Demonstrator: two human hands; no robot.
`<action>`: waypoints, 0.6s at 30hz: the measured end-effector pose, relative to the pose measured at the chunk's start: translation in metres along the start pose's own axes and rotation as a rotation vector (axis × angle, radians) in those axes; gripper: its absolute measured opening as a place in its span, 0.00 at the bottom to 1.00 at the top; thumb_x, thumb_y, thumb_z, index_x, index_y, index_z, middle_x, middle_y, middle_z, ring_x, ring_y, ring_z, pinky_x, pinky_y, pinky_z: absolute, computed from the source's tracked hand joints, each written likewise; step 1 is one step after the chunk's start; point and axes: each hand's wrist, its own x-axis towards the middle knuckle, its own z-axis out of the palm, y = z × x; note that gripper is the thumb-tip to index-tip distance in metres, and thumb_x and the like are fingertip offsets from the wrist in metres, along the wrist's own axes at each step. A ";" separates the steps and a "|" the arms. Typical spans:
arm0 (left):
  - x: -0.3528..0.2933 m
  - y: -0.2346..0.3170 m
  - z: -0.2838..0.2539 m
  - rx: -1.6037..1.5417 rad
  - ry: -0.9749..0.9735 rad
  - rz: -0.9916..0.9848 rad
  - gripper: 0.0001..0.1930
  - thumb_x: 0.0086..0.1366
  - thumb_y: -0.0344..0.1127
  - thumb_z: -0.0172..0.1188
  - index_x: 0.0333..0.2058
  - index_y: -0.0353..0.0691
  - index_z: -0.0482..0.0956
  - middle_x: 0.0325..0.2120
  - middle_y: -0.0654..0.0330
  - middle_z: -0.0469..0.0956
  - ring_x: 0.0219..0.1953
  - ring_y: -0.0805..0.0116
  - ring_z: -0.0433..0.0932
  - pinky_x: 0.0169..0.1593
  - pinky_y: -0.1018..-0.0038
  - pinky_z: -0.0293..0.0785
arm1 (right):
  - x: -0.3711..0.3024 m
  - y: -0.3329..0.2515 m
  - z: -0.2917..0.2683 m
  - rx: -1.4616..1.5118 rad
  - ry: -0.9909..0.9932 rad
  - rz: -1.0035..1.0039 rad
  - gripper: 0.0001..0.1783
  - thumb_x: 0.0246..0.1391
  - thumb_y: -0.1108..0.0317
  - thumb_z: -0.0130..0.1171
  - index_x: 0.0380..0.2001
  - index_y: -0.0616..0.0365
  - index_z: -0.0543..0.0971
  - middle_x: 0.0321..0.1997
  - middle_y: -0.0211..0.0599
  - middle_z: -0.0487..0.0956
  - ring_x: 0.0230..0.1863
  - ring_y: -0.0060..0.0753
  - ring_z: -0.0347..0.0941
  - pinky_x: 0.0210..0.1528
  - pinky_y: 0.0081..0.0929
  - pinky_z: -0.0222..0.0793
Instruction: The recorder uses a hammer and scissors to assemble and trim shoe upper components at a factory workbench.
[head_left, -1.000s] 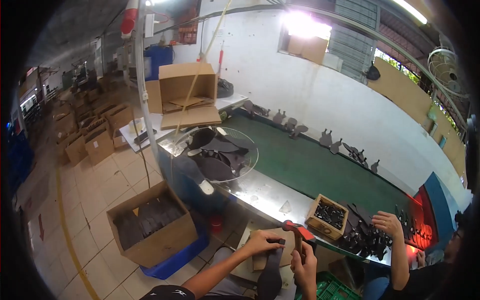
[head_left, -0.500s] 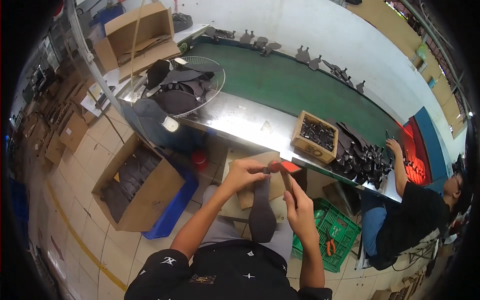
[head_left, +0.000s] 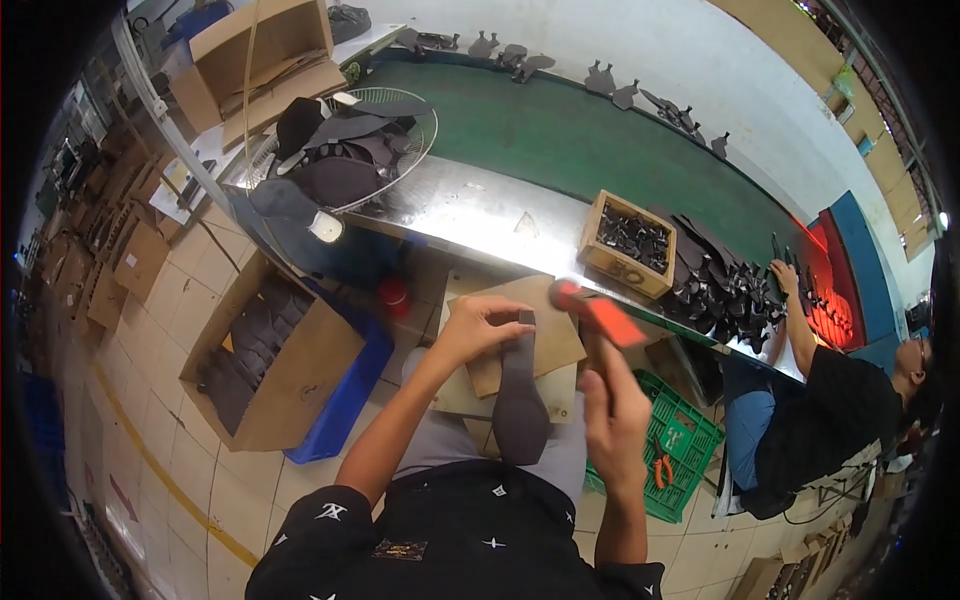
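Observation:
My left hand [head_left: 480, 332] is closed in a pinch at the narrow far end of a dark grey shoe insole [head_left: 520, 415]. The insole's wide end points toward my lap. Whether a small part also sits between the fingertips, I cannot tell. My right hand [head_left: 615, 410] grips the handle of a red-headed hammer [head_left: 612, 320], raised to the right of the insole and slightly blurred. Beneath both lies a tan board [head_left: 555, 350] on a pale work surface [head_left: 450, 385].
A wooden box [head_left: 625, 275] of small dark parts stands on the metal ledge, beside a pile of dark pieces [head_left: 715, 290]. A wire basket [head_left: 430, 150] of insoles is at left. Orange-handled pliers [head_left: 663, 465] lie in a green crate [head_left: 690, 440]. A co-worker [head_left: 830, 430] sits at right.
The hammer has lifted away from the insole's narrow end and swung right, with my right hand rising along with it. My left hand still pinches the insole, slightly higher in view.

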 end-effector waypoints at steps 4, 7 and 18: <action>-0.004 -0.005 0.007 0.095 0.104 0.252 0.36 0.52 0.39 0.73 0.61 0.42 0.72 0.43 0.55 0.83 0.52 0.61 0.78 0.56 0.68 0.70 | -0.021 -0.034 -0.020 0.224 0.251 -0.051 0.21 0.66 0.73 0.48 0.60 0.66 0.68 0.32 0.36 0.76 0.23 0.16 0.67 0.21 0.18 0.63; -0.006 -0.001 0.007 0.291 0.053 0.234 0.43 0.52 0.44 0.71 0.66 0.41 0.63 0.49 0.57 0.81 0.61 0.55 0.70 0.64 0.62 0.60 | -0.011 0.006 0.008 -0.210 0.127 -0.286 0.19 0.61 0.77 0.52 0.55 0.69 0.72 0.35 0.51 0.79 0.29 0.43 0.77 0.34 0.34 0.74; -0.008 -0.006 0.009 0.524 0.095 0.313 0.15 0.57 0.44 0.66 0.42 0.47 0.84 0.48 0.68 0.81 0.63 0.61 0.69 0.65 0.57 0.57 | 0.001 0.015 0.022 0.013 -0.069 0.038 0.21 0.60 0.78 0.54 0.56 0.67 0.73 0.38 0.55 0.80 0.37 0.42 0.82 0.40 0.34 0.75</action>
